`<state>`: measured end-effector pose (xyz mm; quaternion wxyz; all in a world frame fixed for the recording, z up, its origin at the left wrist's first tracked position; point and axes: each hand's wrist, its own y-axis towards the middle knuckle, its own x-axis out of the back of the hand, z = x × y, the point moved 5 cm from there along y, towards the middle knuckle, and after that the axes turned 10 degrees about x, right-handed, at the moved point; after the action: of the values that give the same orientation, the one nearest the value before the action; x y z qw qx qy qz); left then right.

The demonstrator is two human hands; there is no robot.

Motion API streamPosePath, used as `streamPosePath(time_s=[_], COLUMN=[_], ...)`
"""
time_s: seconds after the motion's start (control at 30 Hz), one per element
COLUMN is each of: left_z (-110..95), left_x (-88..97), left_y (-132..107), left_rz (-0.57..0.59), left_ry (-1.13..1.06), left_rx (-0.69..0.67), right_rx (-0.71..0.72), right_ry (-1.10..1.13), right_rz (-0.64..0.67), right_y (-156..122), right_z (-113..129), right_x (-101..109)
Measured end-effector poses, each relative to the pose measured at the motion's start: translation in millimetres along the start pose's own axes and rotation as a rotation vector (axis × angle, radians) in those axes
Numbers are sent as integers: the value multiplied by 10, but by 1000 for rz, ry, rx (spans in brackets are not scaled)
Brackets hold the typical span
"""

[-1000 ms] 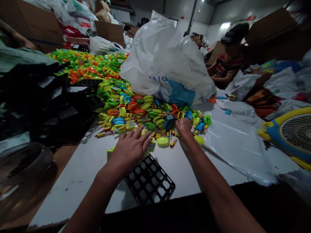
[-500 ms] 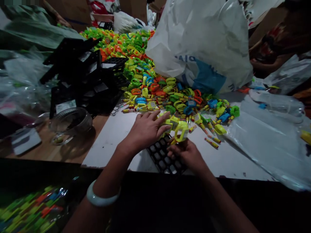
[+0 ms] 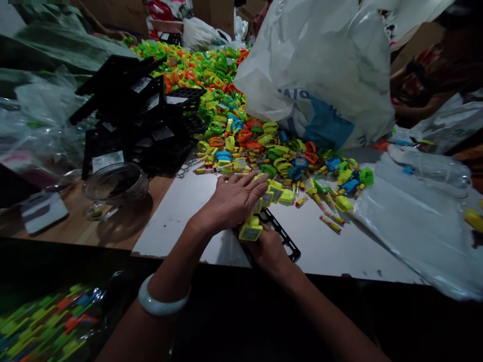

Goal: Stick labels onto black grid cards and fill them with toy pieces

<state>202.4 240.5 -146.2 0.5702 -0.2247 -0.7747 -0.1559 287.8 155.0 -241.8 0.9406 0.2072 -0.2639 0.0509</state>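
Note:
My left hand (image 3: 231, 200) lies flat, fingers stretched out, on the near end of a black grid tray (image 3: 284, 235) and on a few yellow plastic toys (image 3: 277, 193) at the white table's front edge. My right hand (image 3: 268, 247) is curled low over the same tray, pinching a yellow toy piece (image 3: 250, 230) against it. Its fingertips are partly hidden by the left hand. Just beyond lies a wide heap of small green, yellow, orange and blue plastic toys (image 3: 241, 130) with loose yellow sticks (image 3: 329, 222).
A big white plastic bag (image 3: 320, 70) stands behind the heap. Stacked black trays (image 3: 128, 115) and a glass bowl (image 3: 115, 186) sit at the left. Clear plastic sheets (image 3: 411, 221) cover the right. Another person's arm (image 3: 411, 108) shows at far right. A bag of coloured toys (image 3: 49, 322) lies near left.
My right hand drew back from the toy heap with a yellow piece and came down to the black tray. The left hand stayed on the tray. The view dropped and shifted left.

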Motion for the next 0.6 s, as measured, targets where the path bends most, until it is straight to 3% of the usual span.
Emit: streamPosePath(time_s=[0.2,0.3,0.37,0.4,0.5,0.6], left_z=[-44,-68,-80,-85,-90,-90], left_x=[-10,-12,-20,-26,-24,-3], left_y=[10,20,29,34,48,50], left_rz=[-2,-60,-79,-82,-88,-73], left_ry=[14,74,93,96,102,110], left_rx=[28,57,60,54,43,60], right_rx=[-63,-58,-78,-113,-305,-405], right_ry=[-70,22,53,15,-371,-708], right_rz=[-15,23,-39,-129,-438,-379], right_y=[29,45,45,38,-39,-50], right_z=[-19,-31,-127,-220,-590,-925], right_x=[-169,-57,235,461,1243,1686])
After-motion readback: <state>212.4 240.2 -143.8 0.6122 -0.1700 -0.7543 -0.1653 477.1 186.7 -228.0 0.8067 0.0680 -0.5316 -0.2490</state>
